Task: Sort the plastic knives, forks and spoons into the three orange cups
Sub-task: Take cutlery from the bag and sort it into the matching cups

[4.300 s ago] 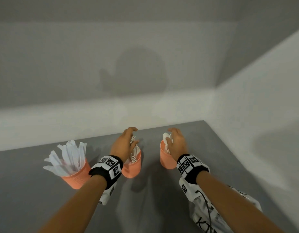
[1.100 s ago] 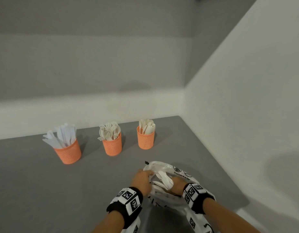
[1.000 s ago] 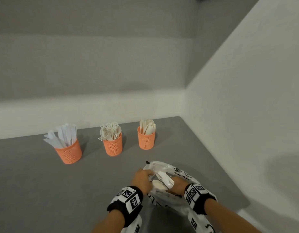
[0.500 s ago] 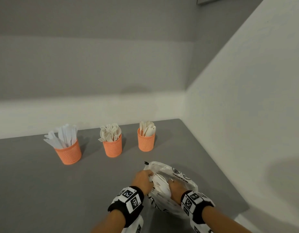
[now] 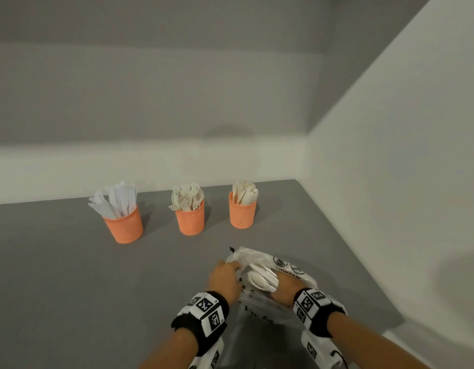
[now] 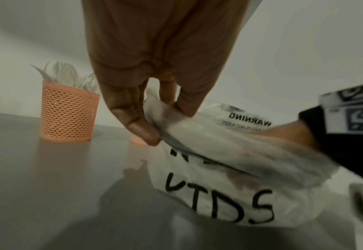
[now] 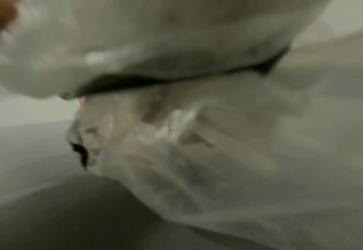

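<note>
Three orange mesh cups stand in a row at the back: knives in the left cup (image 5: 124, 225), forks in the middle cup (image 5: 190, 218), spoons in the right cup (image 5: 242, 213). In front of them lies a clear plastic bag (image 5: 294, 272) with black lettering (image 6: 219, 194). My left hand (image 5: 234, 270) pinches the bag's open edge between thumb and fingers (image 6: 137, 125). My right hand (image 5: 280, 287) is at the bag's mouth and grips a bundle of white cutlery (image 5: 261, 278) that looks like spoons. Its fingers are hidden. The right wrist view shows only blurred plastic (image 7: 197, 152).
The grey tabletop (image 5: 84, 288) ends at a white wall on the right (image 5: 390, 209) and a pale ledge behind the cups (image 5: 150, 166). The table's right front corner (image 5: 393, 318) lies just past the bag.
Both hands left the cups and came back to the bag. In the last half second my right hand rose from inside the bag, and the white cutlery shows above it again.
</note>
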